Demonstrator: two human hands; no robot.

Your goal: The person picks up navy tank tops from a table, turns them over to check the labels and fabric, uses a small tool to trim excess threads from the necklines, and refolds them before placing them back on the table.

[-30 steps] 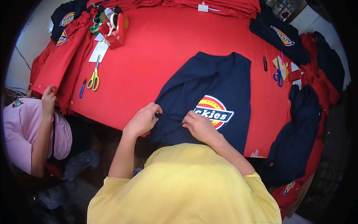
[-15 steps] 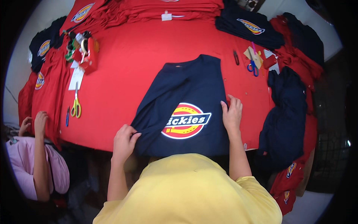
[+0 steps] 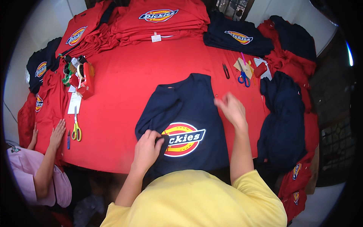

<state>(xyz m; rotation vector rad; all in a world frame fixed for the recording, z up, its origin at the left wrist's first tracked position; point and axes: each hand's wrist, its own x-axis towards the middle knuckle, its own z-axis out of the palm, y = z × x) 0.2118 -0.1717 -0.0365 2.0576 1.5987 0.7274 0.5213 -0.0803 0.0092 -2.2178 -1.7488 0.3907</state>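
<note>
A big table covered in red cloth [image 3: 124,98] fills most of the room in front of the person in the yellow top. Along its far edge sit a stack of folded red shirts [image 3: 159,19] and, to the right of it, a stack of folded navy shirts [image 3: 238,38]; a loose navy garment [image 3: 281,121] hangs over the right side. Near the middle of the near edge lies the navy T-shirt [image 3: 189,113], front up, its round red and yellow emblem toward the person. The left hand [image 3: 146,149] is closed, pinching a fold of that shirt's left edge just beside the emblem. The right hand [image 3: 231,108] hovers at the shirt's right edge, blurred, fingers loosely curled, gripping nothing that I can make out. On the left, another person's hand [image 3: 57,132] rests flat on red fabric, near yellow-handled scissors [image 3: 76,126]. Blue-handled scissors [image 3: 244,77] lie far right.
</note>
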